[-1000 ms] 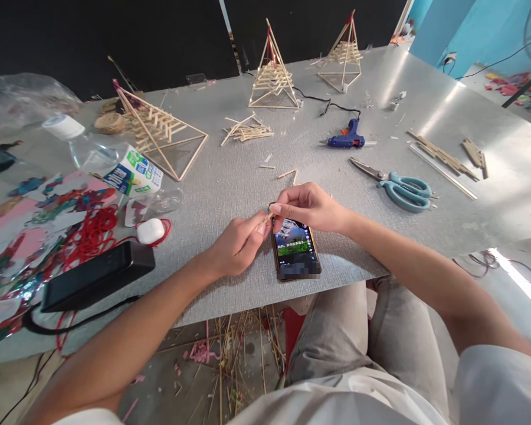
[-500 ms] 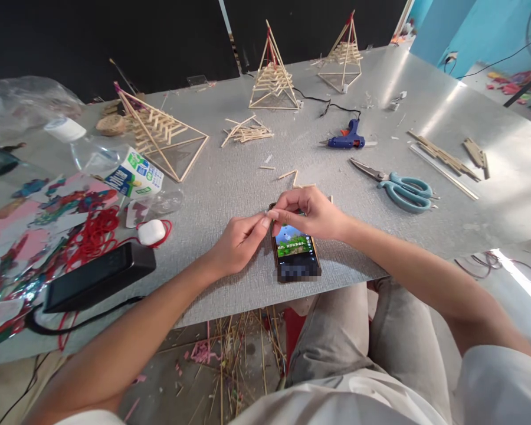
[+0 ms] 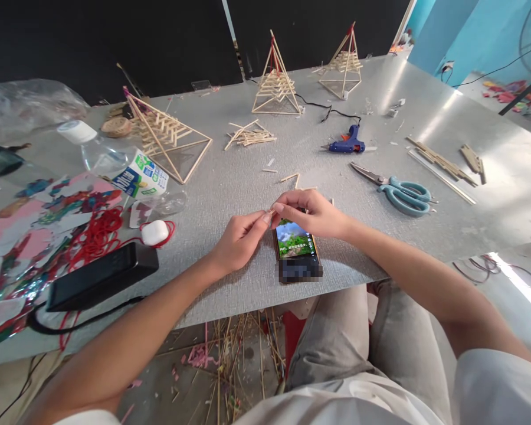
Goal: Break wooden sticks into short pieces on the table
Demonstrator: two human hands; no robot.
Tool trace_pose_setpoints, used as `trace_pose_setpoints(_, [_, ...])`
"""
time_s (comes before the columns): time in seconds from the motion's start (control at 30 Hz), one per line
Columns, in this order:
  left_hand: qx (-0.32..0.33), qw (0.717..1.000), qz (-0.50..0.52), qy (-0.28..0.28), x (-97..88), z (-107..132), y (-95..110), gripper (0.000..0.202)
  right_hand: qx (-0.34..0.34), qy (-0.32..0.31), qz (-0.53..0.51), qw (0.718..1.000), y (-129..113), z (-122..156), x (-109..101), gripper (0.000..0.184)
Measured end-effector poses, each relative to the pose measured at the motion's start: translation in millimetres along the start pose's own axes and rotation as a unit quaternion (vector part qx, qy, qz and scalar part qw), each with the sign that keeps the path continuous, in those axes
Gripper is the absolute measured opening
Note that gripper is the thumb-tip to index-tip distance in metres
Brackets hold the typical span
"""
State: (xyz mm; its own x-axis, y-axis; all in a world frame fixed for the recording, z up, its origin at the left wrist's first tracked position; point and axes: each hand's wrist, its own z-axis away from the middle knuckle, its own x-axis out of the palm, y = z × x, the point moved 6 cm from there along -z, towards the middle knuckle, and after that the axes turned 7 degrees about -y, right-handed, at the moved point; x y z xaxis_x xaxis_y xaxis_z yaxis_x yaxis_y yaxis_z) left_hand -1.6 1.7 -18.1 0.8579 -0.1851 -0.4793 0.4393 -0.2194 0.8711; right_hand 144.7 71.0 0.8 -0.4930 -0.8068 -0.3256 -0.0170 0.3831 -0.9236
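My left hand [image 3: 241, 239] and my right hand [image 3: 310, 213] meet fingertip to fingertip just above the grey table [image 3: 248, 177], both pinched on a short thin wooden stick [image 3: 269, 212] that mostly hides between the fingers. Right below them a phone [image 3: 297, 248] lies flat with its screen lit. A few loose stick pieces [image 3: 289, 176] lie just beyond my right hand.
Three stick pyramids stand or lie further back: one tipped at left [image 3: 168, 139], two upright [image 3: 275, 79] [image 3: 345, 62]. A blue glue gun [image 3: 347, 141], scissors [image 3: 398, 189], a stick pile [image 3: 250, 136], a plastic bottle [image 3: 115, 162], a black power bank [image 3: 101, 274] and red cord [image 3: 92, 236] surround the spot.
Both hands stay pinched together over the phone's top edge; the fingers have shifted slightly on the small stick. The phone screen's picture has changed.
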Motion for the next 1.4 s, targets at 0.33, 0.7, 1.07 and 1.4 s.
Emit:
trace_pose_setpoints(0.33, [0.006,1.0,0.02,0.001,-4.2,0,2,0.044,-0.031,0.012,0.002,0.999,4,-2,1,0.034])
trace_pose_setpoints(0.7, [-0.016,0.902,0.309,0.301,-49.5,-2,-13,0.018,-0.156,0.051,0.292,0.942,-9,-1,-26,0.024])
trace_pose_setpoints(1.07, [-0.019,0.914,0.324,0.244,-51.1,-9,-13,0.037,-0.085,-0.023,0.21,0.974,-8,9,-47,0.018])
trace_pose_setpoints(1.4, [-0.033,0.931,0.294,0.215,-40.5,-11,-9,0.046,0.043,-0.167,0.296,0.94,12,25,-48,0.114])
